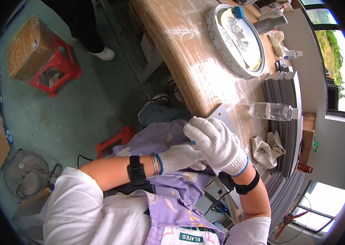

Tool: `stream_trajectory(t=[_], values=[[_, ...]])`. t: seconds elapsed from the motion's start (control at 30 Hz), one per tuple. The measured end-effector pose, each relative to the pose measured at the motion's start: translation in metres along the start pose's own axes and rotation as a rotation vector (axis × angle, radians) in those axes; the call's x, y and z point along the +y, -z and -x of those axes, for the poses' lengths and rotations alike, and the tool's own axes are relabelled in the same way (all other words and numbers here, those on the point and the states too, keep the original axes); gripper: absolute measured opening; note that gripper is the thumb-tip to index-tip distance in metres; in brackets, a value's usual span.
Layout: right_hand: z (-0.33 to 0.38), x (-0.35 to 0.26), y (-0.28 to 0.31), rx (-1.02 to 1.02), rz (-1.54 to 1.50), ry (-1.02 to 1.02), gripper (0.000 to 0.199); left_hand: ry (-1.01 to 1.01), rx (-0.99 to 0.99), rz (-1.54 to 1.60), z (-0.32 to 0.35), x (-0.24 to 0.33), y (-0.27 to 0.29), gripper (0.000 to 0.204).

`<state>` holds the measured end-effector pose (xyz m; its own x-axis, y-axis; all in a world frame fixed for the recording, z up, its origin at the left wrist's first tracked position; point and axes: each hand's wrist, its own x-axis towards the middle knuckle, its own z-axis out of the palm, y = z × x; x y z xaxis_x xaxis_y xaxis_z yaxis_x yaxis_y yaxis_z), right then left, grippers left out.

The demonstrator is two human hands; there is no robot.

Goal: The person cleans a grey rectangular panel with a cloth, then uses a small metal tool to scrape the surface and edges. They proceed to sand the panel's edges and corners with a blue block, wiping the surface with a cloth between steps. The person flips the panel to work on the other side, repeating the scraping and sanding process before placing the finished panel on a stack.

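Observation:
Both my hands wear white knit gloves with blue cuffs and meet at the table's near edge. My right hand [217, 145] is closed, its fingers curled down over a small blue bit [193, 143] whose kind I cannot make out. Just below it, my left hand [180, 158] is closed too, its fingertips partly hidden by the right hand. A flat grey panel [220, 113] with a small hole near its corner lies under and beyond my right hand. A lilac patterned apron [168, 204] covers my lap.
On the film-wrapped table [180, 45] stand a round tray [215, 41], a clear bottle [274, 111], stacked grey panels [284, 94] and a crumpled cloth [267, 149]. Leftward are a red stool [72, 61] bearing a taped box [31, 49], a fan [25, 173] and another person's legs [80, 24].

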<state>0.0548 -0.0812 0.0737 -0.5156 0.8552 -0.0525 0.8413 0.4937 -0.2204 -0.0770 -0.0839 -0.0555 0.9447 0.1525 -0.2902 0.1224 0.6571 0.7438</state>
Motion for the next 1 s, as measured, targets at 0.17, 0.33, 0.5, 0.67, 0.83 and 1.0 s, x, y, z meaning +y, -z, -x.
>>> stream_trajectory(t=[0.17, 0.33, 0.5, 0.67, 0.83, 1.0], values=[[0.003, 0.001, 0.005, -0.009, -0.072, -0.055, 0.057, -0.038, 0.001, -0.085, 0.002, 0.003, 0.001, 0.037], [0.002, 0.005, -0.001, 0.049, -0.030, -0.080, 0.068, 0.074, -0.006, 0.211, 0.004, 0.004, 0.000, 0.037], [0.003, -0.001, 0.001, 0.000, -0.069, -0.104, 0.060, -0.004, 0.028, -0.011, 0.001, 0.005, -0.003, 0.038], [0.020, 0.030, 0.014, 0.381, -0.101, -0.475, 0.046, 0.179, -0.053, 0.081, -0.002, 0.008, -0.004, 0.054], [0.047, 0.054, 0.025, 0.549, -0.512, -1.032, 0.038, 0.389, 0.014, 0.385, -0.005, 0.026, -0.019, 0.026], [0.043, 0.054, 0.018, 0.424, -0.582, -1.097, 0.042, 0.212, -0.036, 0.486, -0.001, 0.000, -0.002, 0.020]])
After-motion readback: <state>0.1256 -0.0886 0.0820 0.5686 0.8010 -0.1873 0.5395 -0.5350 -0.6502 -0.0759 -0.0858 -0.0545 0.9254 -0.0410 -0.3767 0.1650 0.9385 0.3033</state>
